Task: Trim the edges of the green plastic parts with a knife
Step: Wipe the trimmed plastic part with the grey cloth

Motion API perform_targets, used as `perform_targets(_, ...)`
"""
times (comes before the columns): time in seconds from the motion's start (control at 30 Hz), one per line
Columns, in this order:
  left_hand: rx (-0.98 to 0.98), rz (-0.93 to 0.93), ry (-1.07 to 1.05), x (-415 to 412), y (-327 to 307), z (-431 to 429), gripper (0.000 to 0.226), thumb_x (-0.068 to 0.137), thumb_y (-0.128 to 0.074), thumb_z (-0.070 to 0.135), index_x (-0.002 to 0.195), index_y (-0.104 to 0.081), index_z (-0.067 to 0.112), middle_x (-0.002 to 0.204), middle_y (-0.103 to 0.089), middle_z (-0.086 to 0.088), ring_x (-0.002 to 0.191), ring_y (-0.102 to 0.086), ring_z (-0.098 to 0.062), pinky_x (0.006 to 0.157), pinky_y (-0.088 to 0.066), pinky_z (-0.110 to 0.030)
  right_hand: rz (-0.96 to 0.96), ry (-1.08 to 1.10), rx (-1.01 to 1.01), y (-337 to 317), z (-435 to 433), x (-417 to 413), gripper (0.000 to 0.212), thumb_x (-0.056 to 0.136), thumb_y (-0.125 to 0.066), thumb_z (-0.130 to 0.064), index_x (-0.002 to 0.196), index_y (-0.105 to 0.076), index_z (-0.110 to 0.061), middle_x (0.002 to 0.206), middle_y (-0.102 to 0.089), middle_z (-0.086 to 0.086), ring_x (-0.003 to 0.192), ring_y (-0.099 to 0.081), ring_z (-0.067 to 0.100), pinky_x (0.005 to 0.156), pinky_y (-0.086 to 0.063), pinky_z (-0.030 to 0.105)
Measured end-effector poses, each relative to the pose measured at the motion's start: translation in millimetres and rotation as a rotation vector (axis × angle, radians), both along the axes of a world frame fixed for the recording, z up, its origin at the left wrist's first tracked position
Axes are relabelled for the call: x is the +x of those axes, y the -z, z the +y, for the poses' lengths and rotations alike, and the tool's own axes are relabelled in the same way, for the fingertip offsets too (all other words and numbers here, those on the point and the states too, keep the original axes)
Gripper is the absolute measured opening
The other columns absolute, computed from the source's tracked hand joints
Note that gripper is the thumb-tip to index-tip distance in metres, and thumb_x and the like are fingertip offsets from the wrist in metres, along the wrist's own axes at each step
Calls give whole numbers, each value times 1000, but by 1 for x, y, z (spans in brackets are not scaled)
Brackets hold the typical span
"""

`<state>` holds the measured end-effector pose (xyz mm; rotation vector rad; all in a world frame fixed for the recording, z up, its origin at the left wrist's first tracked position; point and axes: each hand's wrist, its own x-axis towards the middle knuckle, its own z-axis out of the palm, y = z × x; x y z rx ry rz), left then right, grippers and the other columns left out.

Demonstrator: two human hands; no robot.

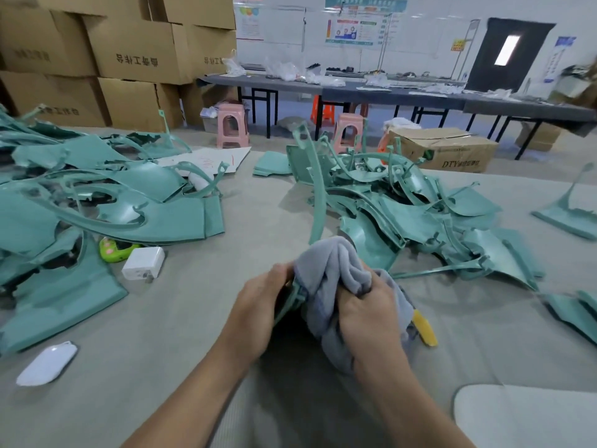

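Two bare hands meet at the middle of what we see, low over a grey padded table (181, 318). Our left hand (258, 312) curls around the lower end of a long curved green plastic part (318, 202), which rises from the grip toward twelve o'clock and ends between the two heaps. Our right hand (368, 312) bunches a grey cloth (329, 270) in its curled fingers, and the cloth lies against the same part just beside the left hand's grip. At four o'clock from the right hand we see a yellow handle (424, 328) poking out from under the cloth; we cannot tell whether the hand holds it, and we see no blade.

At nine to eleven o'clock a large pile of green parts (106, 202) spreads across the table, and a second pile (420, 215) lies at one to two o'clock. More green pieces (568, 215) sit alone at three o'clock, near the right edge.

At ten o'clock from the hands a white power adapter (143, 263) rests just beside a small bright green object (113, 248) that is partly tucked under the left pile. At eight o'clock a white rounded case (48, 363) lies on the padding, well apart from the hands.

Beyond the table we see stacked cardboard boxes (129, 50) at eleven o'clock and pink stools (231, 124) near twelve.
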<state>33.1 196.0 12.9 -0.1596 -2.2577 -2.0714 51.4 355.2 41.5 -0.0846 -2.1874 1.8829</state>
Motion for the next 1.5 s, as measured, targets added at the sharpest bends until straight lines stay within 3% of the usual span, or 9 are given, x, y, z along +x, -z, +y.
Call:
perform_targets(0.13, -48, 75, 163, 2, 5, 6, 36, 96, -55, 46, 127, -66, 32, 128, -69, 5, 119, -63, -12, 103, -49, -40, 71, 122, -5, 0, -16, -6, 46, 94, -64, -13, 136, -58, -31, 99, -73, -11, 89, -69, 2, 77, -59, 26)
perform_targets(0.3, 395, 17, -91, 12, -1, 15, 45, 83, -59, 56, 85, -73, 13, 86, -67, -20, 81, -61, -28, 78, -47, -46, 235, -55, 582, 1, -30, 2, 53, 91, -48, -39, 142, -37, -50, 151, -46, -15, 134, -47, 10, 106, -40, 25)
perform_targets(0.4, 549, -156, -252, 7, -10, 6, 57, 97, -51, 51, 69, -77, 9, 80, -74, -18, 71, -73, -29, 63, -58, -33, 247, -245, 1055, 6, -31, 6, 61, 89, -62, -34, 145, -42, -49, 148, -43, -17, 128, -47, 14, 97, -44, 31)
perform_targets(0.53, 610, -258, -339, 3, -11, -3, 54, 102, -47, 47, 74, -82, 17, 86, -78, -15, 76, -77, -27, 51, -57, -28, 299, -346, 1215, 3, -24, 15, 51, 81, -65, -41, 131, -56, -48, 129, -53, -17, 112, -51, 17, 88, -46, 37)
perform_targets(0.7, 495, -293, -328, 5, -13, -2, 53, 102, -47, 48, 72, -82, 20, 80, -76, -16, 64, -73, -31, 47, -55, -34, 310, -188, 1186, 9, -23, 12, 43, 87, -57, -46, 129, -61, -45, 129, -58, -12, 111, -55, 19, 88, -45, 37)
perform_targets(0.87, 397, -324, -314, 9, -12, -3, 24, 96, -64, 20, 88, -76, 1, 84, -73, -25, 73, -70, -37, 72, -59, -51, 240, 124, 1048, 10, -34, -8, 13, 94, -59, -42, 95, -62, -30, 91, -58, -6, 83, -55, 22, 64, -36, 33)
perform_targets(1.03, -2, -121, -361, 17, -15, -10, 23, 83, -76, 4, 63, -66, 9, 51, -62, 11, 42, -52, -2, 43, -42, -15, 23, 158, 709, -6, -35, -31, 33, 95, -43, -51, 75, -64, -34, 66, -60, -8, 63, -54, 7, 56, -35, 32)
perform_targets(1.17, -226, -1, -334, 21, -24, -13, 33, 72, -74, 20, 52, -48, 14, 46, -42, 11, 44, -33, -9, 41, -31, -22, -101, 67, 559, -43, -23, -59, 13, 80, -65, -49, 71, -68, -39, 52, -62, -7, 56, -60, 13, 51, -38, 27)
perform_targets(1.5, -354, -8, -205, 28, -25, -12, 27, 80, -77, 20, 60, -60, 15, 52, -60, 11, 46, -54, -4, 44, -41, -17, 170, 127, 726, -99, -39, -107, 18, 82, -70, -44, 79, -72, -26, 59, -62, -10, 56, -59, 12, 46, -39, 25)
